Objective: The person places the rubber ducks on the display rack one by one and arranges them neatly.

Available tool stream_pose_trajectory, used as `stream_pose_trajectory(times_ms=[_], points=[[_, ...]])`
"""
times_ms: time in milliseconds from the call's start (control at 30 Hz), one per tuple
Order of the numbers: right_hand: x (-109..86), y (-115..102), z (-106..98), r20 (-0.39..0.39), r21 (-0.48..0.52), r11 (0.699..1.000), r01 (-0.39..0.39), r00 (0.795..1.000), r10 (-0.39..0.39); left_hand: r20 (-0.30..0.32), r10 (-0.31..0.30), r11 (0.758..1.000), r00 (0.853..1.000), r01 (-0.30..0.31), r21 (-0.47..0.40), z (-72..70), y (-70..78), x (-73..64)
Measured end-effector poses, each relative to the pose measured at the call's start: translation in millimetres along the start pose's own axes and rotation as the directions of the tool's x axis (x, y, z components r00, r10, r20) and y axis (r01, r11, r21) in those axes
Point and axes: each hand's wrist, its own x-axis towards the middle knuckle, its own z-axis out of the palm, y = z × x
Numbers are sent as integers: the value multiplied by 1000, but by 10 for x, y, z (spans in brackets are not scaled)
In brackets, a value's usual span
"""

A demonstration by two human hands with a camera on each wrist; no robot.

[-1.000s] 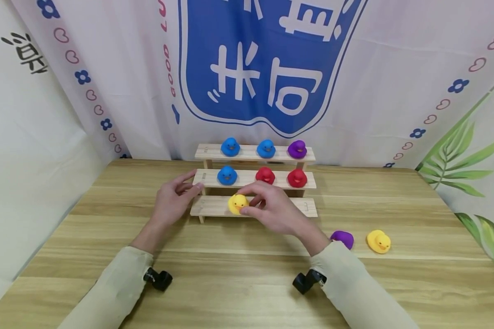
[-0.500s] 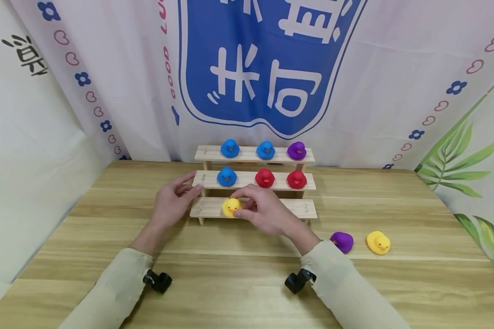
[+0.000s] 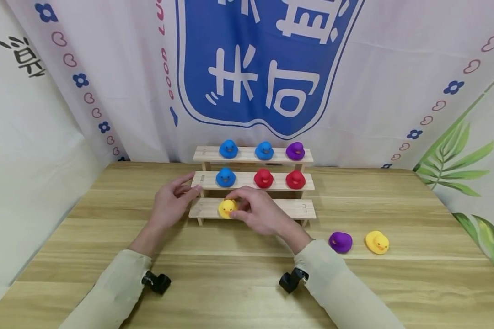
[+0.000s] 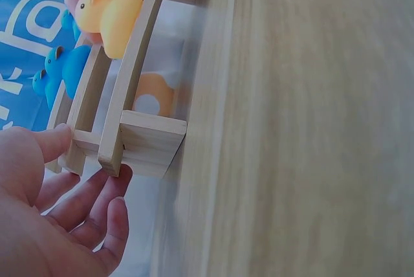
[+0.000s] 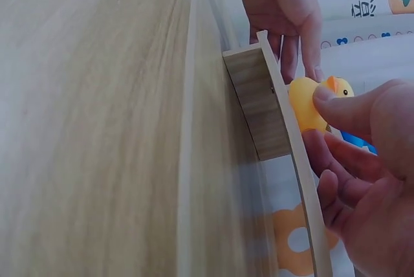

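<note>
A yellow rubber duck [image 3: 227,209] is on the lowest step of the three-step wooden shelf [image 3: 292,208], left of its middle. My right hand [image 3: 257,211] pinches the duck between thumb and fingers; the right wrist view shows the thumb on the yellow duck [image 5: 304,103] near its head. With my left hand [image 3: 172,201] I hold the shelf's left end. In the left wrist view, the left hand [image 4: 58,215] has its thumb on the middle step and fingertips against the lowest step.
Blue ducks [image 3: 228,149] and a purple duck [image 3: 295,151] sit on the top step. On the middle step are a blue duck [image 3: 225,177] and two red ducks [image 3: 264,178]. A purple duck [image 3: 340,242] and another yellow duck [image 3: 377,242] lie on the table at right.
My right hand has moved left along the lowest step with the yellow duck in its grip. The purple duck on the table has come into full view. My left hand stays put.
</note>
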Motion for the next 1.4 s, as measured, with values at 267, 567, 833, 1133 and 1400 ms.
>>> stream_pose_trajectory(times_ms=[267, 567, 833, 1133, 1400], points=[[34, -13, 64, -24, -2, 1000, -4, 1000, 4, -7, -3, 1000, 1000, 3, 8, -8, -16, 5], [56, -31, 107, -36, 5, 1000, -25, 999, 25, -12, 7, 1000, 1000, -7, 24, -31, -27, 0], [13, -28, 46, -12, 18, 998, -57, 998, 57, -10, 14, 1000, 1000, -14, 21, -10, -24, 12], [-65, 13, -76, 13, 49, 996, -74, 997, 73, -12, 24, 1000, 1000, -24, 19, 3, -26, 15], [-199, 37, -204, -6, 42, 998, -46, 999, 46, -17, 16, 1000, 1000, -16, 21, 13, -23, 19]])
